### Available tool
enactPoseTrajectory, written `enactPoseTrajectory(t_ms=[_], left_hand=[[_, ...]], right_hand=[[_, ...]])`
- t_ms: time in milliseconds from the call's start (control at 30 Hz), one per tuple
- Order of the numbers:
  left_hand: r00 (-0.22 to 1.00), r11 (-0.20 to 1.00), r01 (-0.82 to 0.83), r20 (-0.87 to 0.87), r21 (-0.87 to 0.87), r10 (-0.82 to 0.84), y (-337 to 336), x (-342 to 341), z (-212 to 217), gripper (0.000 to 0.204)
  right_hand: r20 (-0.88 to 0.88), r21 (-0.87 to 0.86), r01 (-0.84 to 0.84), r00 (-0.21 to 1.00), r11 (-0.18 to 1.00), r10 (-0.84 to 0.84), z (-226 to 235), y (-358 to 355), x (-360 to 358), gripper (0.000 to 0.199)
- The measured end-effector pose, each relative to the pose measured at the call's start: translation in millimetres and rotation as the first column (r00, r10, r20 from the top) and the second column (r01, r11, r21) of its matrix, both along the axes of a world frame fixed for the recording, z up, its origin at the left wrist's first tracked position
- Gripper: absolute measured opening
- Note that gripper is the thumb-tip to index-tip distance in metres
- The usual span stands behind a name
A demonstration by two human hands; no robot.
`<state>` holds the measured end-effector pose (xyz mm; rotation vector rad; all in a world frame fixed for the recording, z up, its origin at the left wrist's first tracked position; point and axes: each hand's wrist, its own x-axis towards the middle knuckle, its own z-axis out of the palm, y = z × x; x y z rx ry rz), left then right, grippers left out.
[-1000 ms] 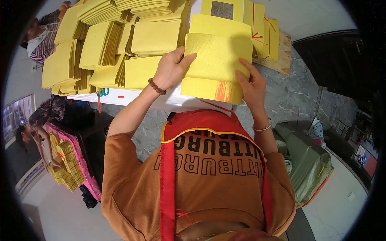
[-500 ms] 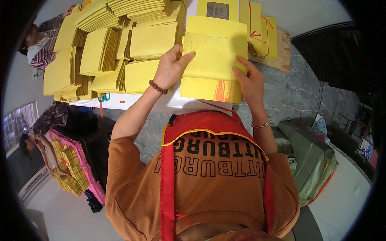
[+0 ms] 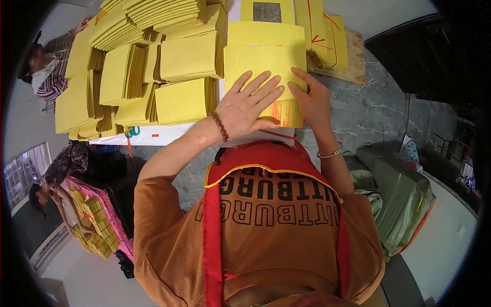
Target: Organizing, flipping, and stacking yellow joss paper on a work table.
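My left hand [image 3: 248,105] lies flat with spread fingers on a folded sheet of yellow paper [image 3: 266,60], which rests on a yellow paper stack. At the sheet's right edge is my right hand [image 3: 314,100], its thumb and forefinger apart on the paper. Its other fingers are mostly hidden. Below the fold shows a yellow strip with an orange-red smear [image 3: 285,112]. Just beyond the sheet lies more yellow paper [image 3: 266,34], and past it a sheet with a dark grey square [image 3: 267,12].
Folded yellow paper bundles [image 3: 186,56] are piled to the left on the white-covered table [image 3: 169,131]. Yellow stacks tied with red string [image 3: 335,41] stand on a wooden board [image 3: 356,56] at far right. Other people [image 3: 46,69] work at the left, one beside a pink-covered table [image 3: 115,217].
My left hand has gone from gripping the sheet's left edge to lying flat across its lower part. The sheet now lies lower on the stack. My right hand stays by the right edge.
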<state>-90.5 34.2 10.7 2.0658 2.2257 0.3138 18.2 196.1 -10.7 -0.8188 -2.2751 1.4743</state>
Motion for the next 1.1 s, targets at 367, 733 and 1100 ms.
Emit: enactPoseTrajectory(t_ms=[367, 733, 1100], left_hand=[[0.992, 1.0, 0.019, 0.121, 0.016, -0.021, 3, -6, -4, 0.062], [0.962, 0.955, -0.18, -0.159, 0.234, 0.221, 21, 14, -9, 0.05], [0.87, 0.695, -0.297, -0.113, 0.655, 0.479, -90, -23, 2, 0.054]], right_hand=[[0.211, 0.721, -0.341, 0.937, 0.603, 0.277, -5, -31, 33, 0.056], [-0.367, -0.358, -0.186, 0.929, 0.915, 0.045, 2, -4, 35, 0.048], [-0.353, -0.233, 0.012, 0.931, 0.972, -0.096, 1, -5, 36, 0.038]])
